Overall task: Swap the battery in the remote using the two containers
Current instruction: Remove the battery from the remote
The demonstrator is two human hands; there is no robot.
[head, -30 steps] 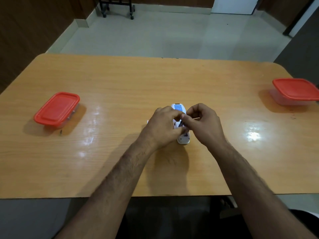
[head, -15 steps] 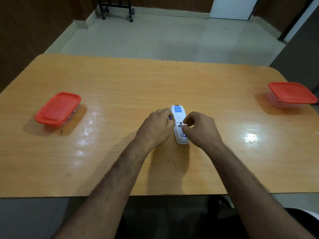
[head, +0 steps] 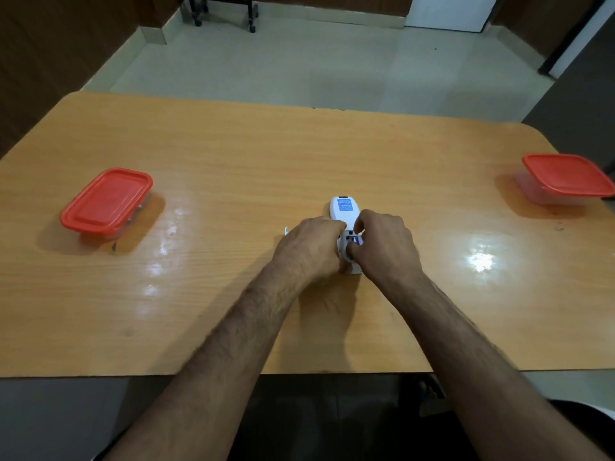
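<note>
The worktop [head: 233, 154] is glossy wood-grain, the remote [head: 344, 207] smooth white plastic, and both containers [head: 106, 201] [head: 565, 179] clear plastic with red plastic lids.

The room is moderately lit from overhead. The glossy wooden table [head: 233, 161] throws back white glare: one bright patch right of centre, a scatter of smaller streaks left of centre. Soft shadows spread beside the left container [head: 105, 202] and the right container [head: 565, 178], and beneath the forearms. Wide-angle distortion bows the table's far edge and corners. The forearms nearest the camera look slightly soft; the far room is dim.
</note>
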